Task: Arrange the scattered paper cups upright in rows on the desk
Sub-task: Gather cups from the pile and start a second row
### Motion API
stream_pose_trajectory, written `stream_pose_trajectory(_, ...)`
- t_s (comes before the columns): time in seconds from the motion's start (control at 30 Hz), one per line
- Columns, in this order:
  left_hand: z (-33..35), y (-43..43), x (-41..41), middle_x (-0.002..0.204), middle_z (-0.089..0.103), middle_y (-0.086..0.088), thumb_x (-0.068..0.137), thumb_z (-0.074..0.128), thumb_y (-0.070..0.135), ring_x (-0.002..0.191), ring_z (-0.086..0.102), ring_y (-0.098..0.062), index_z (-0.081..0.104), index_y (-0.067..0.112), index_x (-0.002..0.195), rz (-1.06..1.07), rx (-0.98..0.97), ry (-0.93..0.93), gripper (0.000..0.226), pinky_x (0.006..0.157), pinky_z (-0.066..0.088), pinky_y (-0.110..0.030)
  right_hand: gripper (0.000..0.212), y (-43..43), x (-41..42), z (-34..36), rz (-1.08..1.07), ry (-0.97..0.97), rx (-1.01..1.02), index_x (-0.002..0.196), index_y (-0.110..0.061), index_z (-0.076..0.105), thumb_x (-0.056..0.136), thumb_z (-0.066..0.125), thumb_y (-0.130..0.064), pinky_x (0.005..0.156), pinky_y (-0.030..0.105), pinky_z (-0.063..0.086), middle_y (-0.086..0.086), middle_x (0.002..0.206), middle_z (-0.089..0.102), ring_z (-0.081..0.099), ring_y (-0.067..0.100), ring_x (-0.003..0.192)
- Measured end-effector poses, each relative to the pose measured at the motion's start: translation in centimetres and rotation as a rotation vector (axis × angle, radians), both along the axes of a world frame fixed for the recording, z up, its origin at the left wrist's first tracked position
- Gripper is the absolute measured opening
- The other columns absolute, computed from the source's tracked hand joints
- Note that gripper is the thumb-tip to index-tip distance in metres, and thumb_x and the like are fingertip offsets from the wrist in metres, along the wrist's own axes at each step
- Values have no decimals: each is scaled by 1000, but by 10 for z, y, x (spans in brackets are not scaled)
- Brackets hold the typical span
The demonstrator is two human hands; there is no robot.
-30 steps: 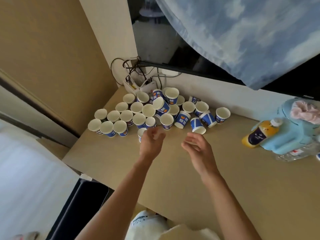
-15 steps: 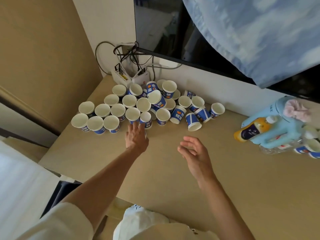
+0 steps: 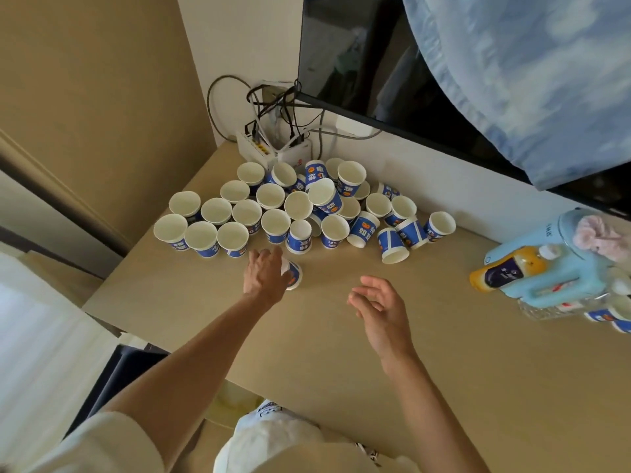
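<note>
right hand (image 3: 379, 308) nearest, above the desk (image 3: 307, 353), fingers loosely curled, palm facing left, holding nothing
left hand (image 3: 263, 274) just beyond it to the left, fingers wrapped over one end of a paper cup (image 3: 294, 275); the cup is tilted, blue wall showing on the right, can't tell if it touches the desk
that cup is just in front of the sorted block, apart from it
behind: upright cups (image 3: 201, 237) in tight rows on the left part of the desk, mouths up, neighbours touching
middle and back: heap of cups (image 3: 324, 198), several tilted or resting on others, unsorted
right of the heap: tipped cup (image 3: 392, 245), mouth toward the near side, a few more leaning beside it
far right edge: yellow bottle (image 3: 505, 271) lying against a light blue container (image 3: 553, 278)
back corner: white boxes (image 3: 259, 150) with cables (image 3: 273, 104), dark screen (image 3: 358, 63) above, blue cloth (image 3: 529, 80) hanging over its right part
</note>
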State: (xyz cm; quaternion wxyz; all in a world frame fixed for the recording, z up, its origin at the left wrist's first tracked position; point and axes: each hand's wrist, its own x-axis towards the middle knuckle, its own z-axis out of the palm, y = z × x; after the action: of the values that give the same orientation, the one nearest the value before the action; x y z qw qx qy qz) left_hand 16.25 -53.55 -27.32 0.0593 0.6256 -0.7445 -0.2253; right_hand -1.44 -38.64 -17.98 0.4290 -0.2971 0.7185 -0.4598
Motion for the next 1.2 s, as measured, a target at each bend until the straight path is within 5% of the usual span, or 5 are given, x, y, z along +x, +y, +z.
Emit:
stream_pose_trajectory(0.2,41,34,-12,102,72,-5,98,66,33,92,68,-20,61,9,118,357,243,770,32,71,50,-28,34,1,14,-7,-125,-80,66,120,-18,61,90,74,-11,91,42,55,7,107,72,68,17,95)
stream_pose_trajectory(0.4,69,88,-36,94,68,-6,88,65,34,78,60,-7,61,9,126,162,447,1204,46,67,49,-21,61,-5,16,2,-111,-340,27,126,-16,62,75,80,-45,98,38,51,0,119,74,67,15,117)
stream_pose_trajectory(0.77,83,83,-39,112,67,13,87,62,51,99,61,2,64,24,125,-1,382,924,46,81,51,-24,74,-7,3,11,-270,-288,-155,121,-14,67,60,84,-52,105,48,51,8,109,76,71,24,104)
stream_pose_trajectory(0.93,71,15,-50,115,67,-5,88,76,28,108,59,-24,62,10,119,15,47,646,38,92,48,-37,75,1,-4,8,-299,-254,-168,125,-21,67,59,82,-52,107,53,50,5,115,75,70,24,107)
stream_pose_trajectory(1.2,70,-122,-91,143,51,-11,83,73,57,134,44,-32,38,12,145,-117,-83,50,85,110,36,-46,68,7,-13,7,-311,-161,-187,120,-15,68,62,80,-48,102,48,52,7,111,75,71,26,106)
